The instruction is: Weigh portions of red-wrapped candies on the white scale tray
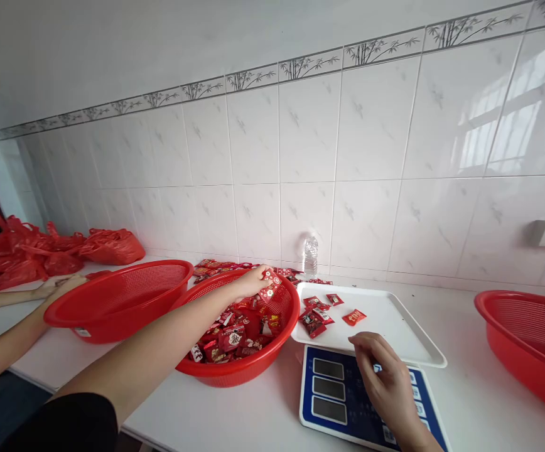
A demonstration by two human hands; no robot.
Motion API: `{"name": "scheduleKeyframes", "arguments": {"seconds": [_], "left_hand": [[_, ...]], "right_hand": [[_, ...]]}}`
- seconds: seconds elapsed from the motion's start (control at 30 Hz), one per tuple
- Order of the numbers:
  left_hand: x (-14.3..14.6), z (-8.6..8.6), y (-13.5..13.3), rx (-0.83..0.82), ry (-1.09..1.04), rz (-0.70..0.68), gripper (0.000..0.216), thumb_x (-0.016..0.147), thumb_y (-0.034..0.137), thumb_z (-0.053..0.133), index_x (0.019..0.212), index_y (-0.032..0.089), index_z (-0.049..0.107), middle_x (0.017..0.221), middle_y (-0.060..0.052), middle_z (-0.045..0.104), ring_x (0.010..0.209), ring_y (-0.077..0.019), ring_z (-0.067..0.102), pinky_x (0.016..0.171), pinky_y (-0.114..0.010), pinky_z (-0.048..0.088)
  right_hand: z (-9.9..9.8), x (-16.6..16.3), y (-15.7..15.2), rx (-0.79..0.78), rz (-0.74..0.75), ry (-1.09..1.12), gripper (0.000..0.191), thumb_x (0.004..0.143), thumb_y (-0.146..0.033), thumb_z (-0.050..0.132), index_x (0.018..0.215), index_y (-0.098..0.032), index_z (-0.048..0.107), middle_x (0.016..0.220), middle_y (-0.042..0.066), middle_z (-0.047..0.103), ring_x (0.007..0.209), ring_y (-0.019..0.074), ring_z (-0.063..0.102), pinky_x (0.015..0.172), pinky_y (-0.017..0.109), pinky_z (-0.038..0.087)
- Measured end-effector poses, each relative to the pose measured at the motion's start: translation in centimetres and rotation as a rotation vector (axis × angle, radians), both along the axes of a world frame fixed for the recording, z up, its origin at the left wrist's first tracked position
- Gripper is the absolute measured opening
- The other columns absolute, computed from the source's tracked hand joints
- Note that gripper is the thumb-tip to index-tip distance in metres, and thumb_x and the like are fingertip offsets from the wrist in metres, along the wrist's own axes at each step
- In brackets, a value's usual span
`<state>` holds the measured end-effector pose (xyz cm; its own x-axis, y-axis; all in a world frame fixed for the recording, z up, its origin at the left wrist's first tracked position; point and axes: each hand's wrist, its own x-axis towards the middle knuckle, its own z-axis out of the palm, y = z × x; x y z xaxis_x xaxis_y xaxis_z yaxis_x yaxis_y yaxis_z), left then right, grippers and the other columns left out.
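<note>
The left hand (252, 280) is closing its fingers around a small bunch of red packets (270, 285), lifting them just above the far rim of the middle red basket (253, 367). The packets are glossy red with white and gold print, bunched together in the grasp. The right hand (383, 370) is resting on the keypad side of the blue scale (333, 392), fingers curled loosely and holding nothing, fingertips touching the panel.

The middle basket is holding a heap of the same red packets (235, 336), piled against its near wall. The white tray (395, 326) is sitting on top of the scale and carrying a few packets (319, 314) gathered at its left end. The left red basket (117, 301) is standing just beside the middle one, rims touching, and its contents cannot be told from this angle. Another red basket (531, 342) is standing well apart at the right edge.

More packets are lying on the counter behind the middle basket, near a clear water bottle (311, 256) by the tiled wall. Another person's hands (58, 285) are working at the far left, beside a heap of red plastic bags (32, 254).
</note>
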<state>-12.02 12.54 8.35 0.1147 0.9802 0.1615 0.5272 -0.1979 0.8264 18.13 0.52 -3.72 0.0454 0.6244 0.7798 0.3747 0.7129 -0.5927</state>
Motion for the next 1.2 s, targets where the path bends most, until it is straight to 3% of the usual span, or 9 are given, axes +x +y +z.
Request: {"name": "scheduleKeyframes", "arguments": {"seconds": [0.17, 0.33, 0.43, 0.57, 0.77, 0.9, 1.0, 1.1, 1.2], "left_hand": [[5.8, 0.1, -0.8, -0.016, -0.030, -0.265, 0.044, 0.083, 0.022, 0.062, 0.125, 0.020, 0.048, 0.095, -0.004, 0.066, 0.082, -0.0161, 0.063, 0.073, -0.028, 0.049], [10.3, -1.2, -1.3, 0.187, 0.312, -0.296, 0.054, 0.078, 0.019, 0.064, 0.130, 0.019, 0.049, 0.127, -0.012, 0.055, 0.105, -0.0247, 0.059, 0.091, -0.038, 0.046], [12.0, -2.1, -2.0, 0.214, 0.489, -0.331, 0.058, 0.081, 0.033, 0.063, 0.135, 0.017, 0.045, 0.142, -0.016, 0.043, 0.128, -0.0310, 0.043, 0.105, -0.043, 0.035], [14.1, -3.3, -3.5, 0.070, 0.659, -0.380, 0.074, 0.083, 0.059, 0.051, 0.145, 0.023, 0.033, 0.152, -0.015, 0.031, 0.140, -0.0363, 0.024, 0.109, -0.054, 0.025], [17.6, -4.7, -3.6, 0.040, 0.660, -0.247, 0.086, 0.077, 0.077, 0.039, 0.148, 0.028, 0.027, 0.159, -0.011, 0.012, 0.144, -0.0393, 0.005, 0.106, -0.070, 0.003], [19.1, -5.1, -2.1, 0.037, 0.649, -0.226, 0.089, 0.069, 0.075, 0.055, 0.143, 0.030, 0.036, 0.158, -0.013, 0.018, 0.142, -0.0451, 0.007, 0.101, -0.075, -0.003], [19.5, -5.4, -1.4, 0.048, 0.680, -0.248, 0.073, 0.066, 0.072, 0.061, 0.128, 0.034, 0.053, 0.154, -0.011, 0.028, 0.139, -0.0466, 0.017, 0.099, -0.076, -0.002], [19.5, -5.4, -1.3, 0.161, 0.724, -0.285, 0.050, 0.079, 0.064, 0.051, 0.115, 0.031, 0.062, 0.142, -0.011, 0.046, 0.129, -0.0420, 0.037, 0.102, -0.069, 0.016], [19.2, -5.2, -1.5, 0.259, 0.717, -0.282, 0.041, 0.088, 0.049, 0.045, 0.120, 0.028, 0.058, 0.130, -0.009, 0.055, 0.120, -0.0341, 0.050, 0.100, -0.055, 0.033]], "right_hand": [[0.1, -0.1, 0.2, 0.009, 0.003, 0.006, 0.017, 0.093, -0.021, 0.046, 0.094, -0.022, 0.063, 0.091, 0.006, 0.063, 0.076, 0.0151, 0.061, 0.060, 0.023, 0.048], [0.2, -0.3, 0.4, 0.021, 0.005, 0.018, 0.016, 0.093, -0.020, 0.046, 0.093, -0.021, 0.062, 0.091, 0.006, 0.062, 0.077, 0.0153, 0.061, 0.062, 0.024, 0.048], [0.2, -0.4, 0.3, 0.031, 0.017, 0.023, 0.016, 0.093, -0.020, 0.046, 0.092, -0.022, 0.062, 0.090, 0.006, 0.062, 0.078, 0.0152, 0.060, 0.065, 0.024, 0.048], [0.2, -0.2, 0.2, 0.026, 0.025, 0.014, 0.016, 0.093, -0.020, 0.046, 0.092, -0.022, 0.062, 0.092, 0.006, 0.063, 0.080, 0.0158, 0.061, 0.068, 0.026, 0.049], [0.6, 0.0, 0.0, 0.040, 0.004, 0.033, 0.016, 0.092, -0.022, 0.048, 0.090, -0.021, 0.063, 0.092, 0.007, 0.065, 0.081, 0.0173, 0.062, 0.069, 0.028, 0.051], [0.9, -0.1, -0.1, 0.044, 0.002, 0.035, 0.015, 0.092, -0.022, 0.048, 0.089, -0.021, 0.063, 0.088, 0.006, 0.064, 0.079, 0.0174, 0.062, 0.068, 0.027, 0.051], [0.9, -0.1, -0.1, 0.040, -0.006, 0.034, 0.015, 0.091, -0.022, 0.048, 0.089, -0.021, 0.063, 0.087, 0.006, 0.064, 0.077, 0.0169, 0.061, 0.066, 0.027, 0.050], [0.9, 0.0, -0.2, 0.035, -0.006, 0.039, 0.014, 0.091, -0.021, 0.049, 0.090, -0.021, 0.063, 0.088, 0.005, 0.064, 0.077, 0.0165, 0.061, 0.066, 0.026, 0.049], [1.0, 0.0, -0.4, 0.019, 0.007, 0.037, 0.015, 0.092, -0.021, 0.048, 0.092, -0.021, 0.062, 0.090, 0.005, 0.063, 0.078, 0.0164, 0.060, 0.066, 0.026, 0.049]]}}
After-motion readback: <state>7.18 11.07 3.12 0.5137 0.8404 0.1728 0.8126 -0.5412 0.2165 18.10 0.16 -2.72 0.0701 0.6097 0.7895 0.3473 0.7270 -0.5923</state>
